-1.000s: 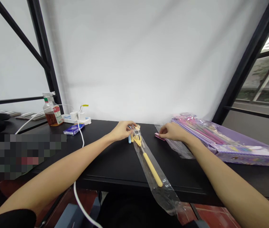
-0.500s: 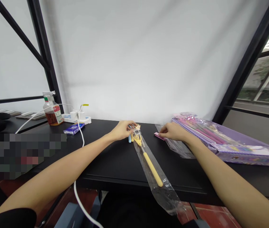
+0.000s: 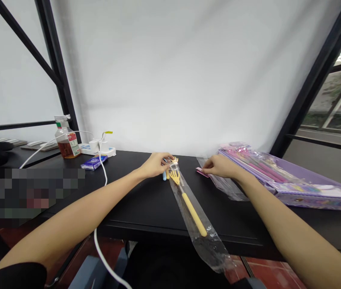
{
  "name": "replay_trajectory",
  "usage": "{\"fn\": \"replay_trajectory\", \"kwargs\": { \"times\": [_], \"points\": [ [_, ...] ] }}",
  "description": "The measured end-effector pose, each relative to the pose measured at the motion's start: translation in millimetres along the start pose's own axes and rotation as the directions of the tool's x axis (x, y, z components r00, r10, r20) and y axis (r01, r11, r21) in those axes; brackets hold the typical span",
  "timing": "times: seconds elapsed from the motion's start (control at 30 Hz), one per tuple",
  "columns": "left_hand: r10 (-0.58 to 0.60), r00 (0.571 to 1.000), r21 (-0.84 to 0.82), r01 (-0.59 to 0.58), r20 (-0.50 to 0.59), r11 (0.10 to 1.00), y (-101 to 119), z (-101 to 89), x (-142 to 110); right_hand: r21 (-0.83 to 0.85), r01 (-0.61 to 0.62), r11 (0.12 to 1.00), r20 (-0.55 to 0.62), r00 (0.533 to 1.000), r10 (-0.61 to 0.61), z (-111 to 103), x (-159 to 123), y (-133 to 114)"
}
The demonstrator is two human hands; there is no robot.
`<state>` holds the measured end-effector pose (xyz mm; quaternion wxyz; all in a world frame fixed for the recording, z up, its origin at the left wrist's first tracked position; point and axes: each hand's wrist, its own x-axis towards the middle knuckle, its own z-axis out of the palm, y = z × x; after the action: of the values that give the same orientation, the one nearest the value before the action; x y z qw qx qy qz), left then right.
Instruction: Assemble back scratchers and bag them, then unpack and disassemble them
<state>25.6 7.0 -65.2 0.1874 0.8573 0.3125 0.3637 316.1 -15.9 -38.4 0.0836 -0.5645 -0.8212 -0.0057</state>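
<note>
My left hand (image 3: 157, 165) is closed around back scratchers; the ends of their blue handle (image 3: 164, 175) and yellow handle (image 3: 167, 174) stick out below the fingers. Just beside it lies a yellow back scratcher (image 3: 193, 213) in a clear plastic sleeve (image 3: 211, 249), its claw end by my fingertips and the sleeve's lower end hanging past the table edge. Another small pale claw (image 3: 175, 159) shows behind. My right hand (image 3: 218, 166) pinches a small pink card (image 3: 201, 172) on the table. Under its wrist spreads a clear plastic bag (image 3: 229, 188).
On the right stands a purple box (image 3: 315, 196) with pink wrapped sticks (image 3: 259, 166). To the left are a bottle of brown liquid (image 3: 67, 144), a power strip (image 3: 108, 151), a blue packet (image 3: 94, 162) and a white cable (image 3: 102, 170) crossing the black table (image 3: 140, 214).
</note>
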Motion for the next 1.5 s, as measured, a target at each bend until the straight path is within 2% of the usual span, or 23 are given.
{"fn": "replay_trajectory", "kwargs": {
  "times": [0.37,0.7,1.1,1.37,1.5],
  "points": [
    [0.001,1.0,0.015,-0.001,0.002,1.0,2.0,-0.6,-0.6,0.082,-0.03,0.996,0.021,0.999,0.029,-2.0,-2.7,-4.9],
    [0.021,1.0,0.006,-0.021,0.005,1.0,-0.3,-0.2,-0.6,0.04,-0.032,0.999,0.017,0.999,0.031,-5.0,-4.0,-6.0],
    [0.026,1.0,0.031,-0.026,0.009,0.999,-1.0,0.7,0.3,0.066,-0.026,0.998,0.034,0.999,0.024,-6.6,-6.2,-11.5],
    [0.034,0.999,0.025,-0.035,0.012,0.999,-1.6,1.5,0.2,0.027,0.009,1.0,0.016,1.0,-0.009,-3.5,-3.1,-9.1],
    [0.04,0.999,0.028,-0.04,0.005,0.999,-1.9,1.1,0.2,0.038,0.03,0.999,-0.036,0.999,-0.028,1.3,0.3,-2.4]
  ]
}}
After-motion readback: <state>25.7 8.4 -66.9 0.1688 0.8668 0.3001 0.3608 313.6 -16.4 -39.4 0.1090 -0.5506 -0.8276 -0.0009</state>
